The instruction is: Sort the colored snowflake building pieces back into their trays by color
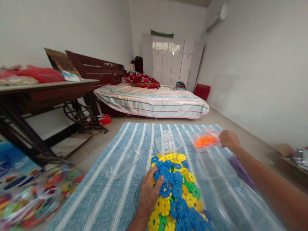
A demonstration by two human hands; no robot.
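Bed (154, 102) stood at frame centre, under a striped cover; a red patterned bundle (141, 79) lay at its head. Dark wooden headboard (96, 69) sat against the left wall. White wardrobe (172, 61) filled the far wall, upper centre. Air conditioner (216, 16) was mounted upper right. Red stool (202, 91) stood just right of the bed's far end. Dark treadle desk (48, 91) occupied the left side, with red bags (36, 74) on top and an iron wheel (78, 112) below. Red box (104, 119) lay on the floor near the wheel. Bagged colourful toys (36, 195) were blurred at lower left. Cardboard box (285, 150) sat at right edge.
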